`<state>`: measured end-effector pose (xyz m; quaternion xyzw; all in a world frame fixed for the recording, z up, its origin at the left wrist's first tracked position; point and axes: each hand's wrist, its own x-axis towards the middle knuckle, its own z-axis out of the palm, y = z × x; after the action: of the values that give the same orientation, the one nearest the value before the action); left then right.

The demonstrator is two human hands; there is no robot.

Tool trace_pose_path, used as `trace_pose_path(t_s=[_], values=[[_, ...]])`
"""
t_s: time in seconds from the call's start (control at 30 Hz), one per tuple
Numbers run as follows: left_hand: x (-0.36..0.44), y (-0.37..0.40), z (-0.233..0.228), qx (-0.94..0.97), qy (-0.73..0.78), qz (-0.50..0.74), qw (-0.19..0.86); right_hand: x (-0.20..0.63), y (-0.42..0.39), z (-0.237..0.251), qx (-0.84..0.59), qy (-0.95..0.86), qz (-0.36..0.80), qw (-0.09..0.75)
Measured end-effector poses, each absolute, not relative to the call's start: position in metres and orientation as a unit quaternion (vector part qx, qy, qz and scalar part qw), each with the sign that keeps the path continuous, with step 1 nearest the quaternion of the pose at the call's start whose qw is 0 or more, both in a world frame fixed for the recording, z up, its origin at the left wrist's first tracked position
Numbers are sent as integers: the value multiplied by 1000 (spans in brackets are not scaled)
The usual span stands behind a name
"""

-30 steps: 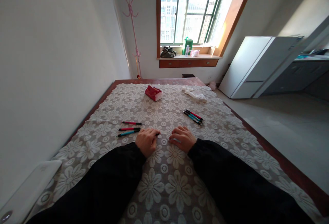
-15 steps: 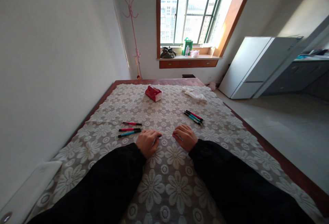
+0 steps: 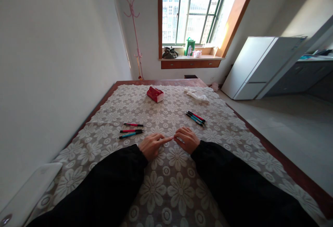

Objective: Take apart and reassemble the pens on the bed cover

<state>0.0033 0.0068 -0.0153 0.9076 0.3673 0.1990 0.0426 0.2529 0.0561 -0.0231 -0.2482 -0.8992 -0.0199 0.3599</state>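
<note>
My left hand (image 3: 153,145) is low over the tablecloth, its index finger stretched to the right and touching, or almost touching, my right fingertips. The other left fingers are curled, and what they hold is hidden. My right hand (image 3: 187,139) has its thumb and fingers pinched together; anything in that pinch is too small to make out. Left of my left hand lie a blue-and-black pen (image 3: 131,135), a red-and-black pen (image 3: 131,131) and another red one (image 3: 133,125). Beyond my right hand several red and blue pens (image 3: 195,118) lie side by side.
A flowered lace cloth (image 3: 166,182) covers the table. Toward its far end are a red tissue pack (image 3: 155,94) and a crumpled white plastic bag (image 3: 198,97). A white object (image 3: 33,192) rests at the near left edge. A white fridge (image 3: 256,68) stands to the right.
My left index finger has stretched out to my right fingertips. The thin pale piece that showed between my hands, and the dark tip at my left fingers, are no longer visible.
</note>
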Motion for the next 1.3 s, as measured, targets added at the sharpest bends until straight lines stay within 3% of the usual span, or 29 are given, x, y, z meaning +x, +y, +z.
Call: trace_pose_path(t_s=[0.27,0.4,0.57,0.97,1.3], values=[[2,8,-24,897,374,226,62,254,54,-21,-248,-900,18,357],[2,9,-26,885,392,244,64,257,55,-22,-343,-866,16,364],[1,9,-26,870,419,252,67,261,61,-26,-445,-845,-17,297],[2,10,-25,877,407,244,73,258,58,-24,-232,-914,-5,333],[2,10,-28,867,376,290,149,252,49,-22,-257,-918,83,289]])
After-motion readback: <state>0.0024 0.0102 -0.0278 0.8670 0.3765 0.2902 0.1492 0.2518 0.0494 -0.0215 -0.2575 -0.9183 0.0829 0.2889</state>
